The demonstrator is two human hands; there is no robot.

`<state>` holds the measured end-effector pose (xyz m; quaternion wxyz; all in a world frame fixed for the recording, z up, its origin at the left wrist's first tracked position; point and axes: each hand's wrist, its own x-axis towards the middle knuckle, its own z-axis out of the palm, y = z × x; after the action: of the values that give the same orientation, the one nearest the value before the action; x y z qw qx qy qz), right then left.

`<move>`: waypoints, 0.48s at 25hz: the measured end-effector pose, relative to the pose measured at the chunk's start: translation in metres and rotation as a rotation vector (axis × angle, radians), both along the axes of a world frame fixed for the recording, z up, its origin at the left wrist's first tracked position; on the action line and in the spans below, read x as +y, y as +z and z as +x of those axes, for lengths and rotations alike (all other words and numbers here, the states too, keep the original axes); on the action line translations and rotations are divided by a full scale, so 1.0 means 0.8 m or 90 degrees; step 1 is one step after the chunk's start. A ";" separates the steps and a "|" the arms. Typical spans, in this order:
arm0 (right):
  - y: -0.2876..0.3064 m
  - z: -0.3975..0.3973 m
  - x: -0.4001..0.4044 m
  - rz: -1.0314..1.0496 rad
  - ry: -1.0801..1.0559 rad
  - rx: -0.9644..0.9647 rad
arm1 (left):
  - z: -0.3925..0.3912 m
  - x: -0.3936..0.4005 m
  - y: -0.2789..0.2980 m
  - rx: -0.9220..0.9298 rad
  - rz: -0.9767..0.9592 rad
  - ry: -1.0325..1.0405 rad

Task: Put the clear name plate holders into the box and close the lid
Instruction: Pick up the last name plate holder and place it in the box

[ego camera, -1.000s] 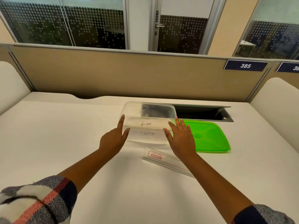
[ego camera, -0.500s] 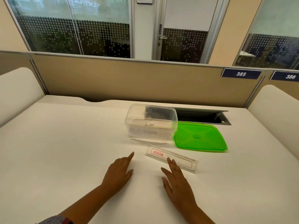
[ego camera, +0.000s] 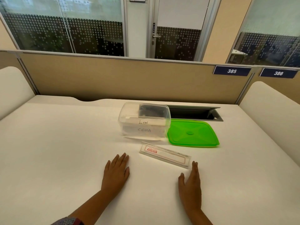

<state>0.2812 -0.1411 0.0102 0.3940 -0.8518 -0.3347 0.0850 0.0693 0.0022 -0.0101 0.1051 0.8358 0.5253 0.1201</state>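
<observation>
A clear plastic box [ego camera: 123, 117] stands open on the white desk, with name plate holders [ego camera: 144, 127] inside marked "LION" and "SIGMA". Its green lid [ego camera: 192, 133] lies flat just right of it. One clear name plate holder [ego camera: 165, 155] with a red-edged card lies on the desk in front of the box. My left hand [ego camera: 116, 172] rests flat on the desk, left of that holder, holding nothing. My right hand [ego camera: 190, 184] lies open near the holder's right end, fingertips close to it.
An open cable tray slot [ego camera: 194, 112] sits in the desk behind the lid. A beige partition [ego camera: 113, 78] with number signs 385 and 386 borders the far edge. Padded white side panels [ego camera: 267, 108] flank the desk.
Both hands drew back from the box sides toward me and now rest on the desk near the loose holder. The view has tilted upward.
</observation>
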 end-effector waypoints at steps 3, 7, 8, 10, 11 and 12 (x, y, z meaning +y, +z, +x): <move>-0.005 0.002 0.004 -0.071 0.003 -0.013 | 0.007 0.008 0.003 0.020 -0.015 0.019; -0.007 0.012 0.013 -0.132 -0.003 -0.059 | 0.025 0.016 0.012 0.033 -0.060 0.051; -0.007 0.015 0.015 -0.138 -0.002 -0.064 | 0.030 0.019 0.015 0.035 -0.082 0.055; -0.006 0.020 0.016 -0.137 0.003 -0.065 | 0.040 0.025 0.021 0.030 -0.134 0.052; -0.006 0.023 0.016 -0.127 0.007 -0.062 | 0.045 0.029 0.025 0.016 -0.161 0.051; -0.006 0.027 0.016 -0.116 0.014 -0.057 | 0.050 0.034 0.031 -0.012 -0.191 0.052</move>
<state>0.3027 -0.1279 0.0056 0.2987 -0.8833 -0.3521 0.0809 0.1095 0.0296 0.0147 0.2283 0.7874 0.5702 0.0523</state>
